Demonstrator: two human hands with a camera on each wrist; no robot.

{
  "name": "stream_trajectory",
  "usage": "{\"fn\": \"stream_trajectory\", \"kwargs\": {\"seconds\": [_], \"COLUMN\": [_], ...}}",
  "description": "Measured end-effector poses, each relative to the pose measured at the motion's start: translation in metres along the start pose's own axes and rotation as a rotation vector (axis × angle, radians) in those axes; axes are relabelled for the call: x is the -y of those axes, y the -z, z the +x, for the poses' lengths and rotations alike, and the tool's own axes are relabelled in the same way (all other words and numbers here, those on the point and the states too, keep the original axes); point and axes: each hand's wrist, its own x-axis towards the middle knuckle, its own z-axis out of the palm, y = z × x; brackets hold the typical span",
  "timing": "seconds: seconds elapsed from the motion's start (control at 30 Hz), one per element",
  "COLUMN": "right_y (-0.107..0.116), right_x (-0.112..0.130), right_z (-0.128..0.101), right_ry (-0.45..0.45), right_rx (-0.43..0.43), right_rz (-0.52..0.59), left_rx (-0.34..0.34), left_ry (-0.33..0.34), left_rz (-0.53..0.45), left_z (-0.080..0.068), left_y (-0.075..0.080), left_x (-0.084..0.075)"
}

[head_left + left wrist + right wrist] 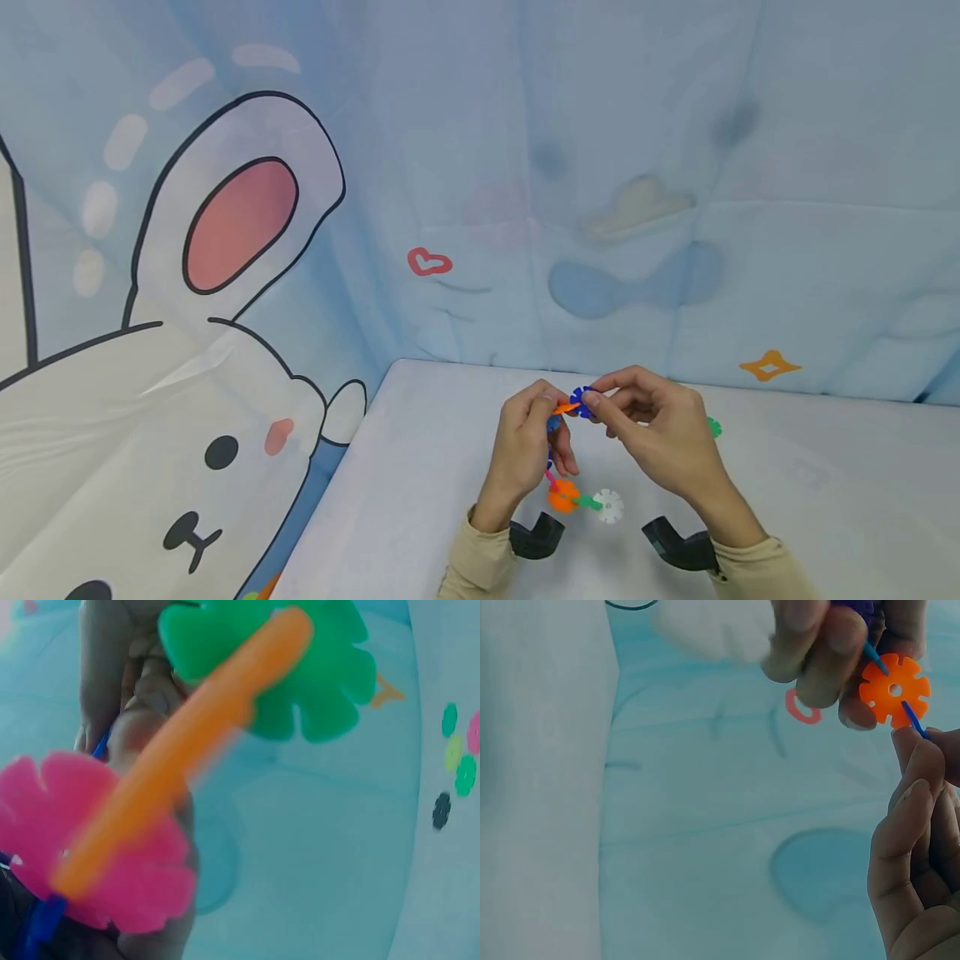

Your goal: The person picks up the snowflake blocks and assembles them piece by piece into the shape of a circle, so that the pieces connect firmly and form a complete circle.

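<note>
In the head view my left hand (522, 437) grips a chain of notched plastic snowflake discs near an orange disc (564, 409). My right hand (667, 433) pinches a dark blue disc (581, 402) between thumb and fingers. The blue disc (913, 718) meets a notched edge of the orange disc (917, 681) in the right wrist view; whether it is fully slotted I cannot tell. From the left hand the chain hangs down through a lower orange disc (564, 497) and a green disc (587, 502) to a white disc (609, 506). Fingers hide other links.
Loose discs lie on the white table (420, 442), among them a yellow one (454, 753) and a black one (442, 811). A green disc (715, 427) shows partly behind the right hand. A patterned curtain (480, 167) hangs behind the table.
</note>
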Motion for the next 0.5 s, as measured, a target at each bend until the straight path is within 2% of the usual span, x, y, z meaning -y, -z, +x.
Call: {"fn": "stream_trajectory", "kwargs": {"seconds": [0.1,0.23,0.33,0.5], "right_y": [0.000,0.000,0.001,0.012], "right_x": [-0.003,-0.007,-0.011,-0.025], "right_z": [0.000,0.000,0.001,0.004], "right_ry": [0.005,0.007,0.013,0.005], "right_rx": [0.002,0.023,0.073,0.143], "right_rz": [0.002,0.008,0.018,-0.008], "left_rx": [0.026,0.017,-0.002,-0.030], "left_ry": [0.065,0.141,0.171,0.176], "left_rz": [-0.138,-0.242,-0.278,-0.296], "left_z": [0.001,0.001,0.003,0.005], "left_y": [-0.003,-0.004,-0.004,-0.003], "left_x": [0.002,0.004,0.006,0.010]}}
